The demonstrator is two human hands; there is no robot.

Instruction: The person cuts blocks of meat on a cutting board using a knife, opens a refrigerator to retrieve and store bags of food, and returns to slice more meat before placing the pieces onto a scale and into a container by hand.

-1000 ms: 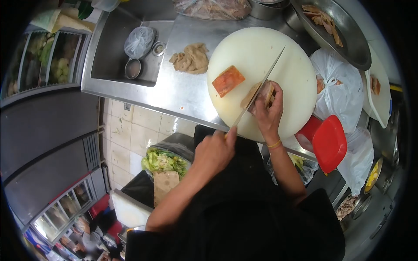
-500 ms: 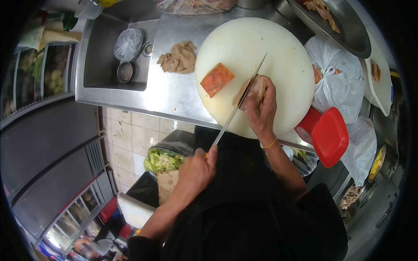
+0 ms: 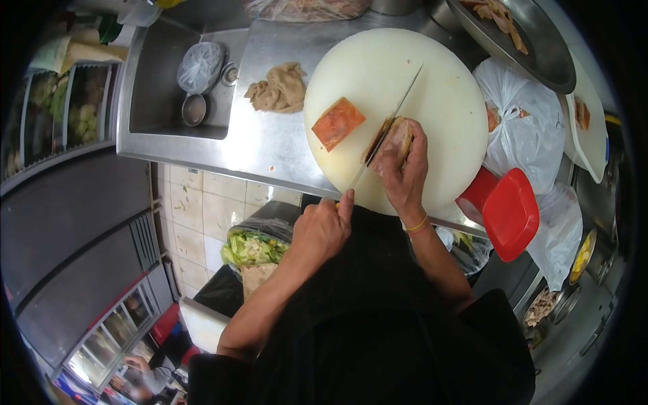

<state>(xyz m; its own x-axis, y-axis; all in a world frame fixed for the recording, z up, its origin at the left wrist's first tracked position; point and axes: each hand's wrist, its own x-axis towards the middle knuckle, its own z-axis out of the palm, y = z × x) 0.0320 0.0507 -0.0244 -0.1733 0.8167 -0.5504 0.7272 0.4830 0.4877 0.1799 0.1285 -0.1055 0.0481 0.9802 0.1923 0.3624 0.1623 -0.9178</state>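
My left hand (image 3: 324,228) is closed around the handle of a long knife (image 3: 408,92). The blade runs diagonally over a round white cutting board (image 3: 449,88), with its edge in a block of cooked meat (image 3: 391,144). A thin brown-edged slice (image 3: 373,140) stands on the left of the blade, close against it; whether it is fully cut off I cannot tell. My right hand (image 3: 408,169), a yellow band at its wrist, grips the block from the right with bent fingers. Left of the knife lies another meat piece (image 3: 338,124) with an orange-red surface.
A crumpled brown cloth (image 3: 278,88) lies between the board and the sink (image 3: 145,128). Right of the board are a tied white plastic bag (image 3: 523,135), a red container (image 3: 513,216) and a metal bowl (image 3: 540,57). Below the counter's edge is a bin with lettuce scraps (image 3: 253,248).
My left hand has pushed the knife forward and to the right, and the blade stands steeper in the meat. My right hand has stayed on the block.
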